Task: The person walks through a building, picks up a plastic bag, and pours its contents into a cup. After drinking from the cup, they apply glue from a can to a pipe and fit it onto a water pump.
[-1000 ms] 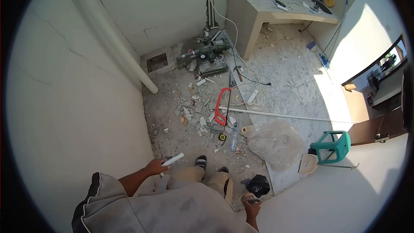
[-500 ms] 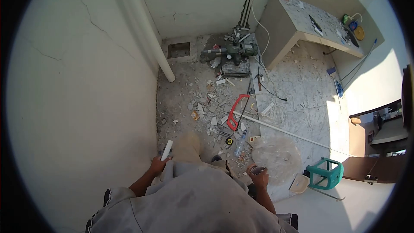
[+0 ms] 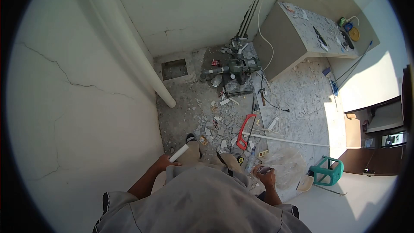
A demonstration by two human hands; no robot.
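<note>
My left hand [image 3: 164, 163] is wrapped round a short piece of white plastic pipe [image 3: 179, 153], which points up and to the right beside the left wall. My right hand [image 3: 269, 178] grips a small can with a dark label [image 3: 262, 170]; its exact kind is too small to make out. Past my right hand lies a crumpled clear plastic sheet [image 3: 286, 164]. Ahead of my legs a red hacksaw [image 3: 243, 133] lies on the rubble, close to a clear plastic bottle [image 3: 251, 160] and a yellow-black tape measure [image 3: 240, 160].
Broken tile pieces [image 3: 217, 129] cover the floor ahead. A green-grey water pump [image 3: 239, 69] stands at the back, right of a square floor pit [image 3: 174, 69]. A long white pipe [image 3: 293, 140] crosses the floor. A green stool [image 3: 326, 170] and tiled counter [image 3: 297, 51] are on the right.
My view has shifted, so the floor sits lower in it. A foot now shows ahead, near the rubble. Both hands keep hold of the pipe piece and the can.
</note>
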